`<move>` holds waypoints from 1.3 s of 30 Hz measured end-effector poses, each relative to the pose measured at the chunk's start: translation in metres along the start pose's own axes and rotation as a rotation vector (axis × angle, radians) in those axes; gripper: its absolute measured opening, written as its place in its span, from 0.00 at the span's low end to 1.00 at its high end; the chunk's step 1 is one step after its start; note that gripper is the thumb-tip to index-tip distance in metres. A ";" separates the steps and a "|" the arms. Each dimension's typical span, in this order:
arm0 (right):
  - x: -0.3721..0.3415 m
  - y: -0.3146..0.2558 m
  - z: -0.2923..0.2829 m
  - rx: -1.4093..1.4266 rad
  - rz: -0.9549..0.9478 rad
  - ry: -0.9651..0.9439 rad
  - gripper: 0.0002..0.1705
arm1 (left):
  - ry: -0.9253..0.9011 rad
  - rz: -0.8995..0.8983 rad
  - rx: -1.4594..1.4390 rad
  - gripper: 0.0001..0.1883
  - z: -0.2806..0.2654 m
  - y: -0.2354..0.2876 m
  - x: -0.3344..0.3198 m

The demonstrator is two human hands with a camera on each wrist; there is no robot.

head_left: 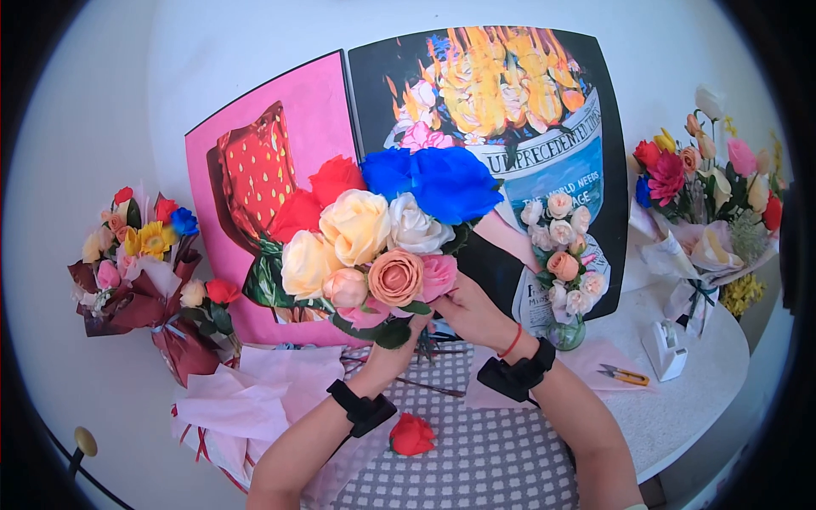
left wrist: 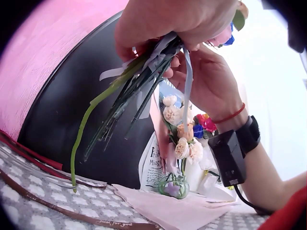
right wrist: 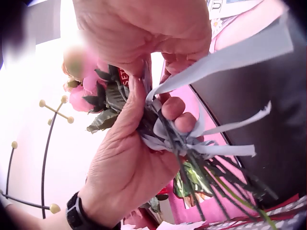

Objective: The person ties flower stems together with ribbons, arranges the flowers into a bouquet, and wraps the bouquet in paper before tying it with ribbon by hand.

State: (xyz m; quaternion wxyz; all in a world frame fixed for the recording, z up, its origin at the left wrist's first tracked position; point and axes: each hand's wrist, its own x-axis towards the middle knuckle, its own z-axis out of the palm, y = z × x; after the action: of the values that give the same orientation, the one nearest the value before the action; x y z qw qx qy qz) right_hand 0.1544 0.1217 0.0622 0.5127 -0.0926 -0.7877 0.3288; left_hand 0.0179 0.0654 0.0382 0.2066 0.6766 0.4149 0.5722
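In front of me is a bouquet of artificial roses [head_left: 395, 280] in red, blue, cream, white and pink. My left hand [right wrist: 139, 160] grips its bundled green stems [left wrist: 117, 108] just under the blooms. Pale grey ribbon [right wrist: 230, 60] winds around the stems, with knots and several loose ends sticking out. Close above the left thumb, my right hand [right wrist: 148, 31] pinches a strand of this ribbon; its fingertips are partly hidden. One brighter green stem [left wrist: 84, 127] hangs lower than the others. Below the hands, a loose red rose head [head_left: 411, 434] lies on the checked cloth [head_left: 484, 450].
Wrapped bouquets stand left [head_left: 153, 289] and right [head_left: 705, 195]. A glass vase [head_left: 567, 333] holds pale flowers behind my right hand. Orange-handled scissors [head_left: 625, 374] and a white tape dispenser [head_left: 665, 350] lie right. Pink wrapping paper [head_left: 234, 399] spreads left. Two paintings [head_left: 200, 170] lean behind.
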 end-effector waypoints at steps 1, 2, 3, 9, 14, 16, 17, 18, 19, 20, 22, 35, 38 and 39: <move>0.000 0.002 -0.001 0.001 0.002 -0.002 0.18 | -0.058 -0.010 0.054 0.17 -0.003 -0.005 0.003; 0.000 0.003 -0.002 -0.024 0.004 -0.018 0.20 | -0.116 -0.020 0.109 0.20 -0.005 -0.008 0.004; 0.000 0.004 -0.003 -0.049 0.005 -0.034 0.21 | -0.115 -0.020 0.108 0.20 -0.005 -0.010 0.004; 0.000 -0.005 -0.001 0.064 -0.076 -0.021 0.16 | -0.083 -0.039 0.075 0.16 -0.003 -0.015 0.003; 0.001 -0.011 -0.008 0.203 0.039 -0.161 0.09 | -0.111 0.098 -0.080 0.14 -0.001 -0.008 0.005; 0.000 -0.010 -0.008 0.214 0.079 -0.195 0.08 | -0.089 0.019 -0.079 0.14 -0.002 -0.011 0.003; 0.001 -0.009 -0.006 0.193 0.044 -0.176 0.07 | -0.067 -0.059 -0.079 0.14 -0.002 -0.012 0.003; 0.001 -0.007 -0.005 0.172 0.010 -0.156 0.07 | -0.069 -0.060 -0.079 0.14 -0.002 -0.014 0.002; 0.001 -0.005 -0.005 0.172 0.010 -0.155 0.07 | -0.057 -0.043 -0.109 0.13 -0.002 -0.015 0.002; 0.002 -0.004 -0.004 0.161 0.005 -0.150 0.08 | -0.045 -0.027 -0.139 0.13 -0.002 -0.016 0.003; 0.002 -0.004 -0.004 0.152 0.001 -0.146 0.09 | -0.044 -0.030 -0.139 0.12 -0.003 -0.016 0.002; 0.002 -0.010 -0.004 0.121 -0.035 -0.062 0.05 | 0.035 -0.074 -0.043 0.17 0.001 -0.007 0.000; 0.003 -0.013 0.001 0.169 -0.029 0.023 0.04 | 0.011 -0.124 -0.241 0.16 0.000 -0.014 0.003; 0.003 -0.014 0.003 0.215 -0.043 0.113 0.04 | 0.008 -0.123 -0.241 0.16 0.000 -0.016 0.004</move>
State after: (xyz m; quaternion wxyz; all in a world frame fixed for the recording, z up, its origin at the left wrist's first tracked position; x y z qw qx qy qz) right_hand 0.1536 0.1111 0.0721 0.5702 -0.0384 -0.7196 0.3944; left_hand 0.0124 0.0779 0.0283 0.3195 0.6178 0.3847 0.6069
